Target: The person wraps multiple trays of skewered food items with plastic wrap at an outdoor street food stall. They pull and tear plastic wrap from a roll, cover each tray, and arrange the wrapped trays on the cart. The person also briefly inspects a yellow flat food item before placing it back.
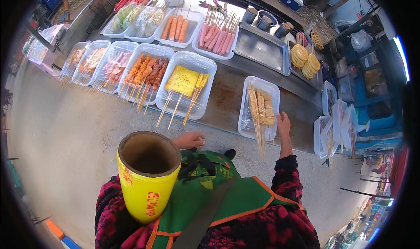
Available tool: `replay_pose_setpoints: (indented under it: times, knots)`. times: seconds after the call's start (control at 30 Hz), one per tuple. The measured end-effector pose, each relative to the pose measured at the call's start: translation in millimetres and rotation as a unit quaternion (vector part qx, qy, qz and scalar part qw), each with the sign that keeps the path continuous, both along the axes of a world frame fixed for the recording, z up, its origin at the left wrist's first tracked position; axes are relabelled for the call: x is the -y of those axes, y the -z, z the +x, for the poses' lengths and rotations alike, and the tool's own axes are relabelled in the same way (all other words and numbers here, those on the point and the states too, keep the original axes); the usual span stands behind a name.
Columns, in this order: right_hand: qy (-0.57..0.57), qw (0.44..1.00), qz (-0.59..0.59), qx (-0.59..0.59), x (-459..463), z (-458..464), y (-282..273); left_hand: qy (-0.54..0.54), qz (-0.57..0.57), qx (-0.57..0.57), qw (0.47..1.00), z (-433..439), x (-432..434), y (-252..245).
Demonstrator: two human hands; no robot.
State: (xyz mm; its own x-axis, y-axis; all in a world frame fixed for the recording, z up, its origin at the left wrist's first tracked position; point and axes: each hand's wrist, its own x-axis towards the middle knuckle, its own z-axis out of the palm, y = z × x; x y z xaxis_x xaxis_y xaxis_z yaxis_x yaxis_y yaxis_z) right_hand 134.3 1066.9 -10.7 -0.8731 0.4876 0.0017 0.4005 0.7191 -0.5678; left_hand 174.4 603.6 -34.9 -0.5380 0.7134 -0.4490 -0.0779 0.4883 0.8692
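Note:
My right hand (283,122) is at the right rim of a plastic tray (243,117), its fingertips by the edge; whether they grip it cannot be told. Under plastic film in that tray lie pale brown skewered pieces (261,106), their sticks jutting over the front edge. My left hand (189,140) hangs before my apron (226,196), fingers loosely bent with nothing visible in them. A large yellow roll of cling wrap (147,190) rests upright against my left arm, its hollow cardboard core facing up. Nearest my left hand is a film-covered tray (201,107) with a yellow slab (182,80) and corn-like skewers (202,80).
More film-covered trays of meat skewers (144,68) line the counter's left. Behind stand trays of sausages (218,38), a metal tray (262,48) and metal canisters (250,15). Round flatbreads (305,61) sit at right, near stacked trays (338,124). Sticks overhang the counter's front edge.

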Motion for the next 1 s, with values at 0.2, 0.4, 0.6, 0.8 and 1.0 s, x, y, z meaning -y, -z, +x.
replay_pose_setpoints:
  times: [0.2, 0.4, 0.6, 0.8, 1.0]
  knots:
    - [0.001, 0.971, -0.241, 0.011, -3, 44, 32, 0.067, 0.009, -0.067, 0.995, -8, -29, -17]
    - [-0.028, 0.982, -0.185, -0.001, 40, 39, 4, 0.106, 0.036, 0.048, 0.993, -25, -58, -75]
    - [-0.06, 0.988, -0.127, -0.065, 121, 9, 10, 0.113, 0.153, 0.071, 0.979, -17, -98, -145]
    - [-0.061, 0.979, -0.195, -0.005, 160, 10, 41, 0.145, 0.114, 0.052, 0.981, -6, -113, -157]
    - [0.032, 0.875, -0.482, -0.044, 77, 45, 12, 0.186, 0.111, 0.036, 0.976, 4, -144, -159]
